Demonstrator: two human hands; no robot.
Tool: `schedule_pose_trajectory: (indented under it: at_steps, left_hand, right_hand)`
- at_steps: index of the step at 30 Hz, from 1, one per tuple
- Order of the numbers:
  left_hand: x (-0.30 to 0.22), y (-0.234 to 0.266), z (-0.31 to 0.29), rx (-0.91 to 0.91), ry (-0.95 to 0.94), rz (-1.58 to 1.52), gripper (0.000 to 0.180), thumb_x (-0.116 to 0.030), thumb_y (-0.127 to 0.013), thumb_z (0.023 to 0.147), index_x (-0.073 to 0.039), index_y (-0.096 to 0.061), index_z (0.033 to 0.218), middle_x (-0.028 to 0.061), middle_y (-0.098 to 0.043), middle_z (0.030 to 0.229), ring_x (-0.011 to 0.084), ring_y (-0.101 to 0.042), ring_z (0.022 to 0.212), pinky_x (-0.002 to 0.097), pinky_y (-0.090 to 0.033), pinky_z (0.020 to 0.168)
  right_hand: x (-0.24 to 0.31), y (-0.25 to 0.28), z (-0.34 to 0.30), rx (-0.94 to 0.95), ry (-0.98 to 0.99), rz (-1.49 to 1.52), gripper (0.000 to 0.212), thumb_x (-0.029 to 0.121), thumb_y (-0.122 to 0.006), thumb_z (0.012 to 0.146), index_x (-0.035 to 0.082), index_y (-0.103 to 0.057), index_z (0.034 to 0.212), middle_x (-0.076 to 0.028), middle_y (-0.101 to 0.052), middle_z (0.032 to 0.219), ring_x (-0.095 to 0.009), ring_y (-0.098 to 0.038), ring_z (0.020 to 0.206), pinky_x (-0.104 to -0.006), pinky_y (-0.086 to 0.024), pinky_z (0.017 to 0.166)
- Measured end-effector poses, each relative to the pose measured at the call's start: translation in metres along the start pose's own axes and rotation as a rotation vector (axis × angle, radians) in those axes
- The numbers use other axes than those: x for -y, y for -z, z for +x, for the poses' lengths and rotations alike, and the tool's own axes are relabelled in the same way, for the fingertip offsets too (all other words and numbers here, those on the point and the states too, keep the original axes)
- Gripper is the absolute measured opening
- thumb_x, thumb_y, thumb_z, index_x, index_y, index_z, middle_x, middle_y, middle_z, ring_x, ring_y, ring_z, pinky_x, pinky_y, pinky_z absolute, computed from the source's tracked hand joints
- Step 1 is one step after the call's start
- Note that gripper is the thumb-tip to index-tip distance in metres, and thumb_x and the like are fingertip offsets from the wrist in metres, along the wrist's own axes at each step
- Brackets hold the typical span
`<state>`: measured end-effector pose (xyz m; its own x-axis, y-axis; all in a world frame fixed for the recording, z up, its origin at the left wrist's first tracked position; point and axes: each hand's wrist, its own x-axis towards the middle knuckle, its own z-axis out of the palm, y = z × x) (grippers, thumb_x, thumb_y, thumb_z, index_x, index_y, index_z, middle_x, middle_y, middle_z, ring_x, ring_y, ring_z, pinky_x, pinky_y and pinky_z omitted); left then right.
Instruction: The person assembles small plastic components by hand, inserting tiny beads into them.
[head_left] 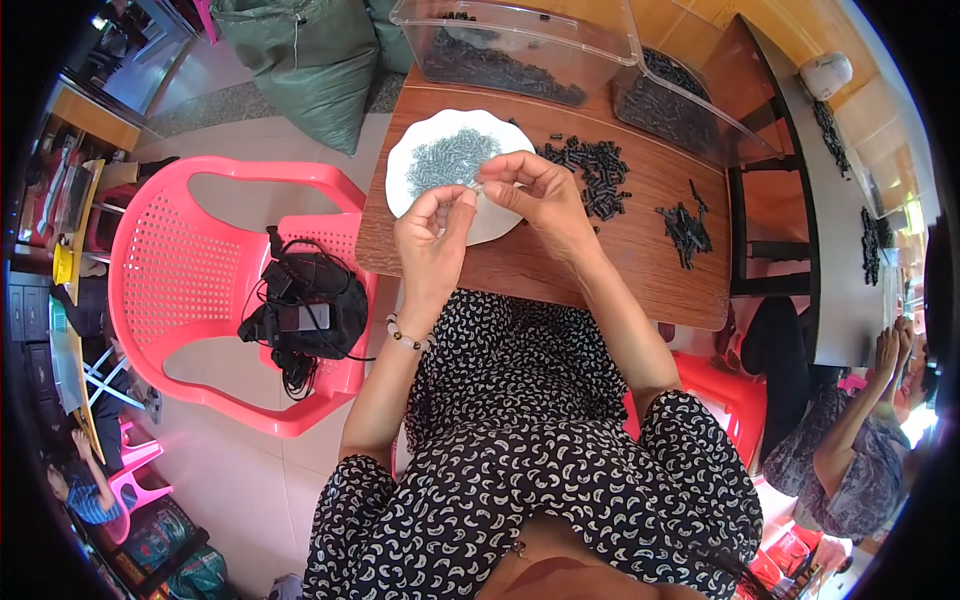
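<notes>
Over the near right part of a white scalloped plate [402,150], both my hands meet fingertip to fingertip. The thumb and fingers of my left hand [438,228] are pinched together. My right hand [540,198] pinches at the same spot from the right. Between the fingertips is a tiny pale or clear piece, too small to name. A heap of small grey metallic-looking pieces [452,160] lies on the plate. Right of the plate, a pile of small black cylindrical parts [598,172] is spread on the brown wooden table [650,275]. Farther right lies a smaller group of longer black pieces [686,235].
Two clear plastic bins [500,60] of black parts stand at the table's back. A pink plastic chair [185,240] to the left holds a black bag with cables [318,310]. Green sacks [310,70] stand behind. Another person [850,450] works at a dark table on the right.
</notes>
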<state>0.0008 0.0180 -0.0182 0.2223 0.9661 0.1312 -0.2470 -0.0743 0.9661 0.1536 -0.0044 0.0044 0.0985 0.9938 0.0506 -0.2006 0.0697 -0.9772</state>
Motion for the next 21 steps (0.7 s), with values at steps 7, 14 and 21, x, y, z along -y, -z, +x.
schedule_pose_trajectory:
  at_steps: [7,14,21]
  left_hand:
    - [-0.007,-0.002,-0.003,-0.008,0.054,-0.026,0.013,-0.009,-0.064,0.091,0.002,-0.065,0.097,0.0015,-0.065,0.088,0.0041,-0.057,0.078,0.0192,-0.046,0.07]
    - [-0.004,-0.011,-0.02,0.097,0.257,-0.275,0.022,-0.017,-0.063,0.092,0.001,-0.064,0.106,0.0026,-0.066,0.091,0.0053,-0.056,0.075,0.0199,-0.046,0.069]
    - [0.002,-0.021,-0.046,0.133,0.654,-0.74,0.033,-0.024,-0.064,0.091,-0.004,-0.059,0.116,0.0016,-0.065,0.098,0.0058,-0.057,0.076,0.0214,-0.05,0.071]
  right_hand:
    - [-0.005,0.009,-0.004,-0.068,0.121,-0.182,0.017,0.013,-0.07,0.085,0.003,-0.068,0.099,0.0,-0.069,0.092,-0.008,-0.057,0.084,-0.0231,-0.044,0.072]
    - [0.008,0.011,-0.029,-0.121,0.19,-0.341,0.007,0.01,-0.073,0.08,0.006,-0.069,0.085,0.002,-0.064,0.079,-0.009,-0.048,0.075,-0.024,-0.041,0.069]
    - [0.023,0.029,-0.068,-0.14,0.461,-0.716,0.01,0.006,-0.074,0.077,0.006,-0.067,0.084,-0.003,-0.066,0.086,-0.017,-0.052,0.084,-0.0315,-0.04,0.082]
